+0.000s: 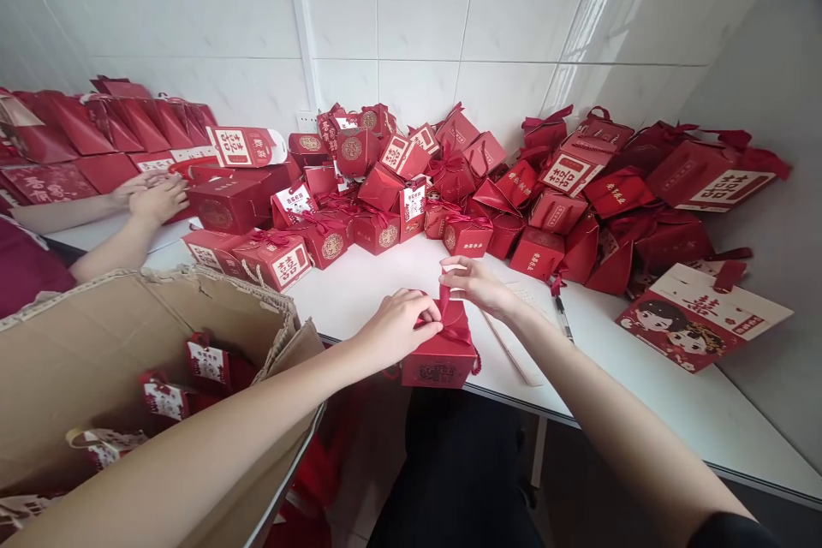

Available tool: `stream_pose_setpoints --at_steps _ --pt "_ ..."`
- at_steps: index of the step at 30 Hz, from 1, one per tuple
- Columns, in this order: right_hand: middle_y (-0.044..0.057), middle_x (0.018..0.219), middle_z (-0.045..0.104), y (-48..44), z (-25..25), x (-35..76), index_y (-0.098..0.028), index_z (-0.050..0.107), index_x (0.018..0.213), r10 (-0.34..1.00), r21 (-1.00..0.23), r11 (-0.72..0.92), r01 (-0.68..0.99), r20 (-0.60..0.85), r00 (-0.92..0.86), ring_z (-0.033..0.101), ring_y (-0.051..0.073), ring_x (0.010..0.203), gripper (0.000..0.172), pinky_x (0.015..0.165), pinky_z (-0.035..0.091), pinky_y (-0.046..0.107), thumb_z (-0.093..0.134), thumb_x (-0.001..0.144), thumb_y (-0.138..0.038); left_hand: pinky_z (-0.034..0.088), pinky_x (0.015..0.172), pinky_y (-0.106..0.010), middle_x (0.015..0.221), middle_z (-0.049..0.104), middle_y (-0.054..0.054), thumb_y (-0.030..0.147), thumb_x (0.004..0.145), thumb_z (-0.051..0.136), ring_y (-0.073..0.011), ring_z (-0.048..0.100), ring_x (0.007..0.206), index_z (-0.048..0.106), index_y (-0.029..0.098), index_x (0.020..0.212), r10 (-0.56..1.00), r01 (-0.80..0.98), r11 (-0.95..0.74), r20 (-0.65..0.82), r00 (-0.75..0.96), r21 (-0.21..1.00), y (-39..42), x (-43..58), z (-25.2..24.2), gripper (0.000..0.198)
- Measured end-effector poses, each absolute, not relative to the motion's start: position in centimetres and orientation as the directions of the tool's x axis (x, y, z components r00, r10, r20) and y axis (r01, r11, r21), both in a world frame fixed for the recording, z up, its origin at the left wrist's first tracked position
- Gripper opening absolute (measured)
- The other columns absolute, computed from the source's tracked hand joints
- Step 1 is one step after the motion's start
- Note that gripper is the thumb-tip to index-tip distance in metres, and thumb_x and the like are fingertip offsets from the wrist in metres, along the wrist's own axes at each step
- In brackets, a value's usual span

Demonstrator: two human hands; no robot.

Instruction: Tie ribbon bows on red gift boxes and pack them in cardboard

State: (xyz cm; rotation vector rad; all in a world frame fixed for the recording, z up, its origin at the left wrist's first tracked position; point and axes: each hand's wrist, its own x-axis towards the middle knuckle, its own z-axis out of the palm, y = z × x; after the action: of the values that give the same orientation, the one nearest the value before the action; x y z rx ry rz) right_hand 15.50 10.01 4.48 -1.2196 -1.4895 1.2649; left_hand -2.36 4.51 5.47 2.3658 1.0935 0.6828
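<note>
A small red gift box (440, 361) with a dark printed emblem on its front stands at the table's near edge. Across its top runs a red ribbon (457, 327), partly hidden by my fingers. My left hand (402, 317) is closed on the ribbon at the box's top left, thumb and forefinger pinched together. Higher and to the right, my right hand (475, 284) pinches an end of the same ribbon and holds it upright above the box. A red twisted cord (477, 362) shows at the box's right side.
Many red gift boxes (385, 197) are heaped along the wall. At left stands a cardboard box (193, 300) with tagged red boxes inside. A pen (563, 317) and a paper sheet (514, 342) lie right of my box. Another person's hands (157, 195) work at far left.
</note>
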Motion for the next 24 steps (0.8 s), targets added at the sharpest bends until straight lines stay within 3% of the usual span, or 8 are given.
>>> stream_pose_setpoints --at_steps 3,6,10,14,18,24 --pt "0.001 0.074 0.059 10.2 4.6 15.2 -0.018 0.053 0.085 0.998 -0.94 0.041 0.338 0.022 -0.061 0.055 0.014 0.068 0.021 0.066 0.043 0.028 0.063 0.066 -0.019 0.039 0.08 -0.034 0.079 0.06 0.0 0.024 0.08 0.052 -0.0185 0.051 0.088 0.056 0.019 0.075 0.786 0.574 -0.594 0.254 0.563 0.564 4.4 -2.4 5.5 0.008" --pt "0.001 0.073 0.057 8.3 5.2 15.8 -0.018 0.052 0.076 0.992 -0.91 0.086 0.406 0.118 0.055 0.052 0.013 0.069 0.009 0.066 0.04 0.026 0.056 0.074 -0.026 0.039 0.082 -0.034 0.079 0.059 0.0 0.026 0.08 0.051 -0.0179 0.053 0.086 0.055 0.02 0.075 0.789 0.572 -0.593 0.266 0.554 0.567 4.2 -2.4 5.5 0.009" --pt "-0.004 0.047 0.042 3.6 5.6 16.8 -0.02 0.043 0.055 0.995 -0.784 0.086 0.615 0.097 -0.016 0.039 0.011 0.046 0.042 0.049 0.03 0.025 0.041 0.082 -0.052 0.041 0.08 -0.032 0.084 0.057 -0.001 0.029 0.079 0.051 -0.0163 0.054 0.083 0.052 0.019 0.085 0.801 0.553 -0.586 0.321 0.506 0.592 4.2 -2.4 5.6 0.011" --pt "-0.003 0.044 0.042 0.8 5.4 16.5 -0.02 0.041 0.051 0.995 -0.715 0.083 0.694 0.021 -0.097 0.04 0.012 0.044 0.049 0.047 0.029 0.025 0.04 0.079 -0.06 0.041 0.068 -0.029 0.084 0.056 -0.003 0.042 0.076 0.051 -0.0182 0.054 0.078 0.048 0.019 0.085 0.887 0.662 -0.461 0.276 0.371 0.591 4.2 -3.3 6.1 0.026" --pt "-0.003 0.046 0.046 0.9 4.8 15.9 -0.021 0.041 0.053 0.994 -0.774 0.084 0.627 0.021 -0.107 0.045 0.012 0.045 0.044 0.046 0.032 0.024 0.046 0.077 -0.057 0.033 0.053 -0.026 0.06 0.053 0.002 0.054 0.077 0.043 -0.015 0.049 0.056 0.046 0.019 0.065 0.923 0.715 -0.27 -0.04 0.384 0.645 4.2 -4.4 6.5 0.037" --pt "-0.005 0.049 0.045 1.6 3.4 16.0 -0.02 0.044 0.059 0.987 -0.95 0.053 0.307 0.003 -0.162 0.042 0.01 0.042 0.04 0.043 0.031 0.023 0.054 0.072 -0.056 0.032 0.055 -0.024 0.059 0.046 0.003 0.051 0.077 0.045 -0.0116 0.044 0.056 0.047 0.016 0.063 0.851 0.556 -0.242 -0.101 0.516 0.795 5.2 -4.8 6.1 0.037"
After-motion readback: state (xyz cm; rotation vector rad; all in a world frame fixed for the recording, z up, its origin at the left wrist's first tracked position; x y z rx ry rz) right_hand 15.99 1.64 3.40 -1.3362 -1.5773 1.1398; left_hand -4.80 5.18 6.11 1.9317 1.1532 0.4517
